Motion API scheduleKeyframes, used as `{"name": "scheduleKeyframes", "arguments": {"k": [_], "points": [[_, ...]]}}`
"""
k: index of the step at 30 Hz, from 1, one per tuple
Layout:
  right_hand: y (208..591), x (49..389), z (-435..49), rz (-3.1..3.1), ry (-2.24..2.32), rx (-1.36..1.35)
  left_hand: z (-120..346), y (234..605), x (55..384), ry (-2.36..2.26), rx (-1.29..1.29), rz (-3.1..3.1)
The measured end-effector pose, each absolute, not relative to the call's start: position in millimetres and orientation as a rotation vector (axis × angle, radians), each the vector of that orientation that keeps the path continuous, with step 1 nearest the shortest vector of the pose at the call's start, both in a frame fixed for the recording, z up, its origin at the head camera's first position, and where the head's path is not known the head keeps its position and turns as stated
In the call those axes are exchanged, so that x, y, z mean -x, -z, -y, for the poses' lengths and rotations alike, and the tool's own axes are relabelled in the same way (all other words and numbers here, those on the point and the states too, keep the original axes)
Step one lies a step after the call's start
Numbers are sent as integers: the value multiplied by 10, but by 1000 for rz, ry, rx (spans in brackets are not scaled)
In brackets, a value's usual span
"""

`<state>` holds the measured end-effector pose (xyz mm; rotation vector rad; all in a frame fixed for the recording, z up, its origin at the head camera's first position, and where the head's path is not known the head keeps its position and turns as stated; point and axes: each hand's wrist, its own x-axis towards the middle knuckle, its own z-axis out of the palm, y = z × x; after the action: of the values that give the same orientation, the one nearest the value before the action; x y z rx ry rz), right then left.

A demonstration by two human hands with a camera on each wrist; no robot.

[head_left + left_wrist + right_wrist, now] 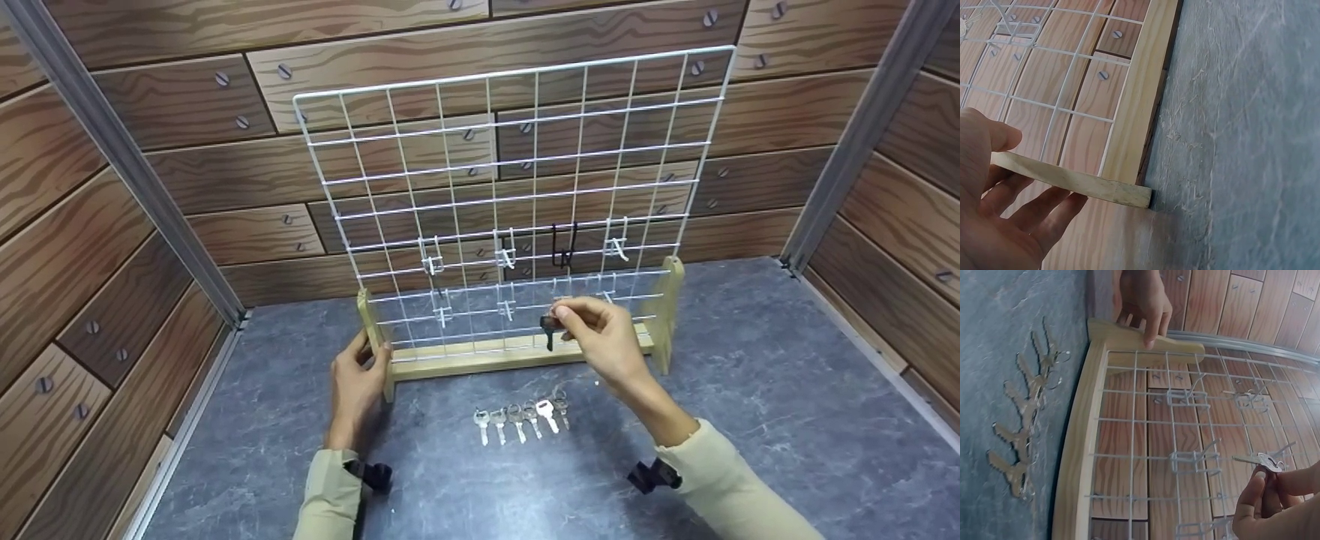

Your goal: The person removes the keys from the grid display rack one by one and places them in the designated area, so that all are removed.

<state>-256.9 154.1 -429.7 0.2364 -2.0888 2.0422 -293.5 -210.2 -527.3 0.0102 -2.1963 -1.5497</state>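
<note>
A white wire grid panel (514, 161) stands upright in a wooden stand (670, 315), with small hooks along its lower half. My left hand (358, 379) grips the stand's left side post (1072, 179), thumb on one face and fingers on the other. In front of the grid's lower right, my right hand (607, 337) pinches a key (550, 330) between thumb and fingertips. The key hangs blade down in the head view. From the right wrist, this key (1248, 459) shows close to a white wire hook (1284, 449).
Several keys with rings (517, 421) lie in a row on the grey tabletop (255, 435) in front of the stand. A black hook (564, 255) hangs among the white hooks (506, 259). Wood-patterned walls (202, 172) with metal corner rails (832, 150) surround the table.
</note>
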Motion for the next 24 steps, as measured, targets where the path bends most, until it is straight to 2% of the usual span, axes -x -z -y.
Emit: {"name": "scheduleKeyframes", "arguments": {"k": [24], "points": [[4573,2644,-1849,2368,-1860,-173,2110,5283,2942,1540,3,2190]]}}
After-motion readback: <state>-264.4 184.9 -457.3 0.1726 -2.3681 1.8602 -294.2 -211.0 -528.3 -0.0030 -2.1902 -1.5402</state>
